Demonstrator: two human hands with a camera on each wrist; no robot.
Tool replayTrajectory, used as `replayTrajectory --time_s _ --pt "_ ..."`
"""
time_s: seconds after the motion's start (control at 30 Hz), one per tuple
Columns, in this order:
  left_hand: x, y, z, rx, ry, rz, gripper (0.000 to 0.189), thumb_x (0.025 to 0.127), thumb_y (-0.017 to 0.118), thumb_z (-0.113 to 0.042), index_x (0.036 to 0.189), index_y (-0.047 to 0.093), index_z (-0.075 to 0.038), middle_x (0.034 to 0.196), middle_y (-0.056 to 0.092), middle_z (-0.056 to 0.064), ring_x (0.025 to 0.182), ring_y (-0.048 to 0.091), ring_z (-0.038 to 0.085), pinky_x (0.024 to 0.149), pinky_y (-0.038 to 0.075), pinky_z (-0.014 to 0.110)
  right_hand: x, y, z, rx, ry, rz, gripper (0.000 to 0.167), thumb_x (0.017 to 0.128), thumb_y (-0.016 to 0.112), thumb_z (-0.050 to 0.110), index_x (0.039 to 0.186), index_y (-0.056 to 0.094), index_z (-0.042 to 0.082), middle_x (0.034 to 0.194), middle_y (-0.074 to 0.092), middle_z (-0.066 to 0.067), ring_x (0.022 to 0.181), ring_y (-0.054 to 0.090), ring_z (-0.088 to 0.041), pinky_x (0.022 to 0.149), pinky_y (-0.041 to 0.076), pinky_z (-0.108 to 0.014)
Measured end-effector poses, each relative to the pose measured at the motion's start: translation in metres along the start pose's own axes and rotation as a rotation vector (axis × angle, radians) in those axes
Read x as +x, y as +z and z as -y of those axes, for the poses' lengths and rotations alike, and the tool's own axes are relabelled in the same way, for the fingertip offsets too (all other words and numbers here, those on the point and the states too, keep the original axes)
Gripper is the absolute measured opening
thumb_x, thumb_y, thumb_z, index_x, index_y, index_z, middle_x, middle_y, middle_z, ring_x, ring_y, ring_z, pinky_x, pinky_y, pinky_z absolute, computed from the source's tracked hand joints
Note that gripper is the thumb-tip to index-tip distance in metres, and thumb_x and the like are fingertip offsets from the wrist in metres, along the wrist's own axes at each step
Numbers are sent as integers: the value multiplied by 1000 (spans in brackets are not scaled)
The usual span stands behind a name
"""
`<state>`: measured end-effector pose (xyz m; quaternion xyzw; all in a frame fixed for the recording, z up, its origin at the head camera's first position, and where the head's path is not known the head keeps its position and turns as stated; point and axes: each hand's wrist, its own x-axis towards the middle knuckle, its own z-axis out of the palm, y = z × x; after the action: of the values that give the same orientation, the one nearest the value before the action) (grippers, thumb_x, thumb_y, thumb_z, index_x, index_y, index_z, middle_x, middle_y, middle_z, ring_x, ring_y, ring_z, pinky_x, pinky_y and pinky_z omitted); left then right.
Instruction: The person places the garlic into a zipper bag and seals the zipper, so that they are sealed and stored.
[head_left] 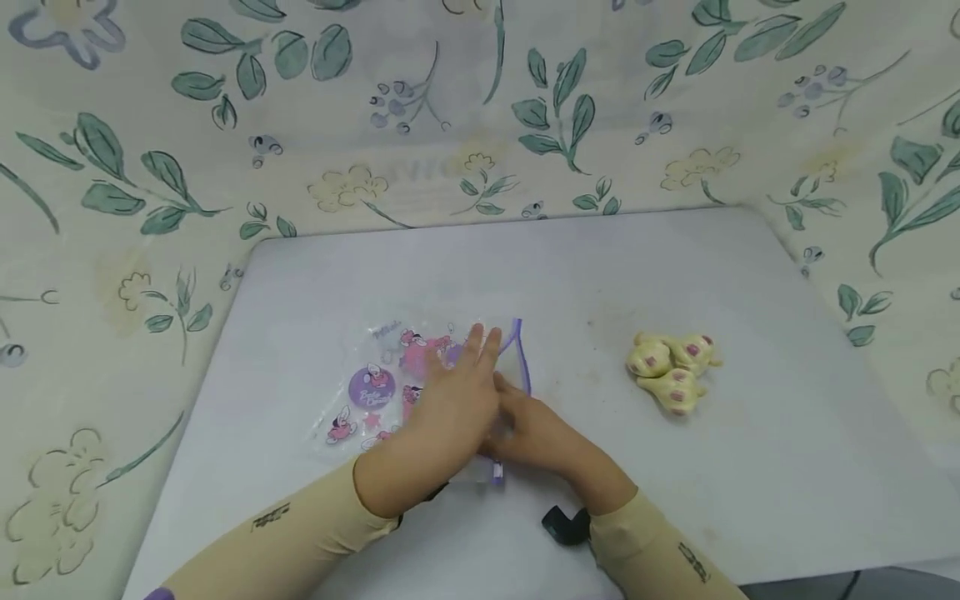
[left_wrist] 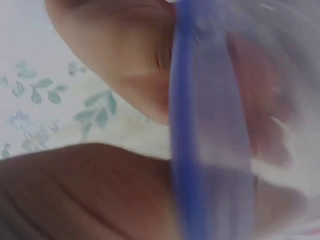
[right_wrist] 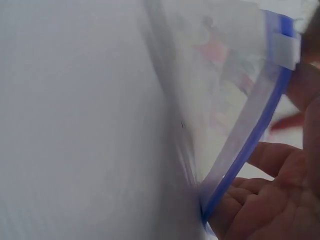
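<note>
A clear plastic zip bag (head_left: 371, 425) with pink and purple cartoon prints lies on the white table, its blue zip edge (head_left: 525, 358) facing right. My left hand (head_left: 453, 408) lies over the bag's right part, fingers straight and spread. My right hand (head_left: 536, 437) curls at the mouth of the bag, gripping its edge; its fingertips are hidden under the left hand. In the right wrist view the blue zip strip (right_wrist: 250, 142) slants past fingers (right_wrist: 275, 157), with a white slider (right_wrist: 285, 50) at its upper end. Through the plastic in the left wrist view, fingers (left_wrist: 265, 115) show blurred.
Three pale yellow garlic bulbs (head_left: 671, 367) sit close together to the right of the hands. The white table (head_left: 780, 467) meets a leaf-and-flower patterned cloth (head_left: 420, 150) at the back. A black wrist camera (head_left: 566, 526) shows beside the right cuff.
</note>
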<state>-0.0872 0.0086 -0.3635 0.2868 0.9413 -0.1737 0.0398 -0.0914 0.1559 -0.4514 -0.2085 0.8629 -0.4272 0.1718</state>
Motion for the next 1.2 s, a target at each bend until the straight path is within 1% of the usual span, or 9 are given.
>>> replayTrajectory --time_s 0.07,0.23,0.43,0.63,0.8,0.93,1.03,1.13,1.2 --pt "-8 10 9 -31 -49 2 31 79 84 -22 109 79 -15 169 20 13 155 18 37 97 45 71 0 -1 1 -53 37 6 84 82 81 43 153 44 16 166 26 -13 151 32 -34 120 32 -52" --pt "-24 39 25 -176 -146 -24 15 85 73 -6 100 79 -5 169 17 15 152 23 45 90 47 75 1 -3 0 -162 43 -11 87 77 87 36 150 48 9 158 42 -17 147 41 -34 118 36 -50" --pt "-25 59 31 -281 -149 -81 14 86 69 -9 94 80 -4 164 27 21 148 32 47 84 47 77 4 -8 -4 -186 67 -36 96 72 91 31 154 42 11 156 47 -12 146 42 -29 120 34 -45" --pt "-19 65 28 -323 -110 -36 25 92 67 -11 114 78 -13 166 24 19 151 28 43 92 43 78 8 -13 -4 -177 96 -41 117 69 93 30 161 23 16 162 38 -4 148 39 -22 121 33 -40" --pt "-16 63 25 -386 -59 -31 27 93 67 -12 118 76 -14 169 18 13 154 19 41 95 39 79 17 -16 -4 -168 123 -61 101 67 95 27 152 42 11 152 53 -8 137 54 -22 113 43 -39" --pt "-17 64 24 -291 -147 -40 15 90 69 -15 97 80 -9 168 20 16 154 19 44 92 41 79 21 -16 -2 -196 125 -46 98 66 95 25 149 45 8 153 51 -10 139 51 -27 115 41 -42" --pt "-16 64 23 -237 -222 -33 26 89 72 -34 89 81 -10 166 25 19 153 21 43 94 40 80 21 -16 1 -222 120 -29 102 66 94 22 152 41 6 156 47 -13 143 46 -31 118 37 -44" --pt "-13 63 20 -236 -235 -37 44 84 74 -54 91 82 -11 162 31 23 152 24 44 97 38 80 19 -16 1 -249 122 -17 105 67 94 20 154 38 6 158 44 -12 144 44 -30 119 35 -43" --pt "-11 63 18 -251 -219 -35 48 79 78 -57 93 82 -12 161 33 24 151 27 43 97 38 79 18 -15 -1 -264 122 -18 105 67 94 20 154 38 6 159 43 -11 145 44 -29 119 35 -42"
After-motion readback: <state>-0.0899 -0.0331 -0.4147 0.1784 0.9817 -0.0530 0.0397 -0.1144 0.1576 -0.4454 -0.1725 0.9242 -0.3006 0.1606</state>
